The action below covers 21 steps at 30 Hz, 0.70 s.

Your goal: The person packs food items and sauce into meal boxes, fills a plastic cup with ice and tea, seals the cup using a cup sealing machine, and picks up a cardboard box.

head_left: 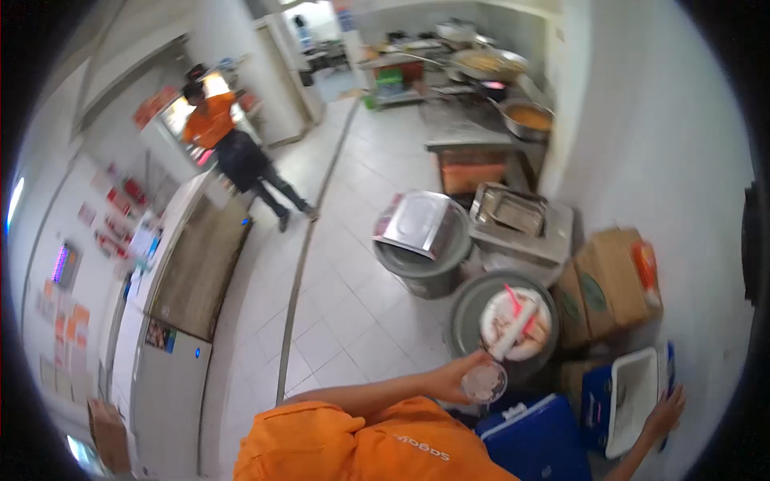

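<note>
My left hand (455, 378) is wrapped round a clear round cup (484, 382), held above the floor beside a grey bin (465, 313). Just past the cup, a white tub (525, 341) with a pink handle and a pale stick-like item rests on that bin. At the lower right my right hand (666, 410) is at the blue edge of an open cooler (634, 401) with a white inside; the fingers look bent over the edge, blurred. A closed blue cooler (537, 439) stands between my arms.
Cardboard boxes (613, 280) stand by the right wall. Metal trays (513, 212) and a second lidded bin (425, 268) lie ahead. Pans (529, 119) sit on a counter (465, 124). A person in orange (212, 120) stands beyond a chest freezer (196, 256) on the left.
</note>
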### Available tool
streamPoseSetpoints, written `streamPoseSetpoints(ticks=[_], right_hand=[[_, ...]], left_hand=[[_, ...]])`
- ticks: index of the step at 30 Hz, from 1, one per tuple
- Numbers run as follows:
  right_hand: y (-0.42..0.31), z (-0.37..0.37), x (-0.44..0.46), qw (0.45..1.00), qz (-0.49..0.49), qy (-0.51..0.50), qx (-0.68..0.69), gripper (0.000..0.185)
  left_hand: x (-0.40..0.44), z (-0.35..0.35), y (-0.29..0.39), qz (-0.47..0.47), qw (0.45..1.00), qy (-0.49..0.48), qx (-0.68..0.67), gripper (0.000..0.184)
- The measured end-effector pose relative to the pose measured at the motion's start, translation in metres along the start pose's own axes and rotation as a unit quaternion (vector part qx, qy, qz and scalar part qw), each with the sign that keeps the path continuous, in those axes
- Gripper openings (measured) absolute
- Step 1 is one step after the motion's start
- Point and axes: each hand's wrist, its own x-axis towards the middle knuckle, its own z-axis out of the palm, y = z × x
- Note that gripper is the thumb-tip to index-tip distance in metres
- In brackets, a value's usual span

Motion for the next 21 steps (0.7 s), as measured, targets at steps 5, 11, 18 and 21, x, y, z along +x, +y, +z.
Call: streamPoseSetpoints(ticks=[5,11,18,21], right_hand=[[-0.088,-0.087,-0.101,0.994,-0.017,-0.109,0.002,0.028],[-0.109,-0.021,-0.130,0.993,-0.002,-0.105,-0.046,0.050],[-0.319,-0.195,-0.236,0.857,-0.292,0.094,0.413,0.029],[-0.461,-0.176,-0.350,0.688,-0.450,-0.174,0.542,0.031]], left_hand=[[-0.096,-0.049,-0.030,0.024,0.992,0.118,0.023,0.082],[-0.238,-0.121,-0.031,-0.061,0.978,0.199,0.011,0.086],[-0.439,-0.093,0.025,-0.133,0.889,0.433,0.067,0.090],[-0.487,-0.036,0.051,-0.180,0.808,0.559,0.043,0.087]])
